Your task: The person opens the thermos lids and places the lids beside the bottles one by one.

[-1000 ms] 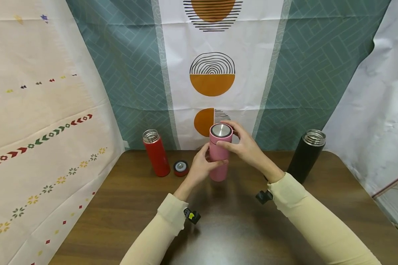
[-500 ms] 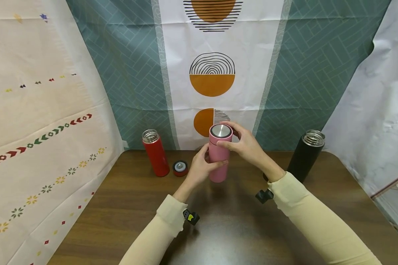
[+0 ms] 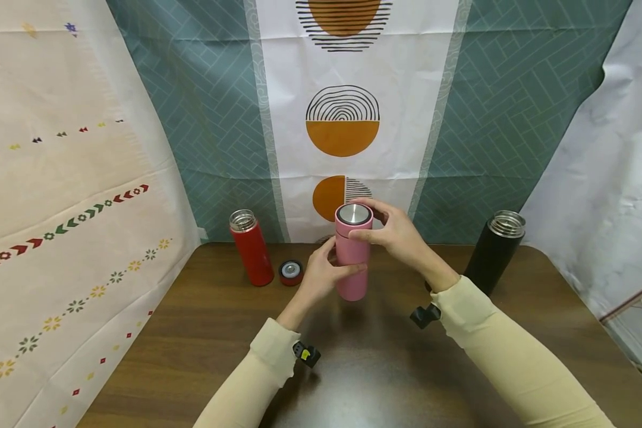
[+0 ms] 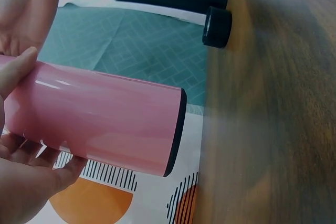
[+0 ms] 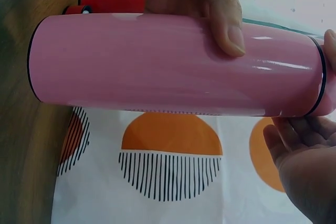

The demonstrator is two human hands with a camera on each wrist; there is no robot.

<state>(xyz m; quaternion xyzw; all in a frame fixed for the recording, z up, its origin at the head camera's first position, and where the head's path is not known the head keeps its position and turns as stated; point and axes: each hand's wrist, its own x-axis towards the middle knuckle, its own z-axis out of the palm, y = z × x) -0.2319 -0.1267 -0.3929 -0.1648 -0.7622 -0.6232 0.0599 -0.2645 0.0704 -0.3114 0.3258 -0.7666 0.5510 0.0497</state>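
A pink thermos bottle (image 3: 352,286) with a steel-topped pink lid (image 3: 354,215) stands roughly upright in front of me. My left hand (image 3: 320,278) grips the bottle's body, thumb on the near side. My right hand (image 3: 398,236) holds the lid at the top between thumb and fingers. In the left wrist view, a narrow gap shows between the base of the bottle and the wooden table. The right wrist view shows the left thumb (image 5: 228,35) pressed to the body and the right hand (image 5: 310,166) around the lid end, partly out of frame.
A lidless red thermos (image 3: 252,252) stands at the back left of the table (image 3: 192,351), its red lid (image 3: 291,272) lying beside it. At the right stands an open black thermos (image 3: 493,255); its black lid (image 4: 218,28) lies near its base. A patterned curtain (image 3: 219,119) hangs behind.
Both hands and the pink thermos have shifted slightly toward me and a little to the left. The grip of each hand looks the same.
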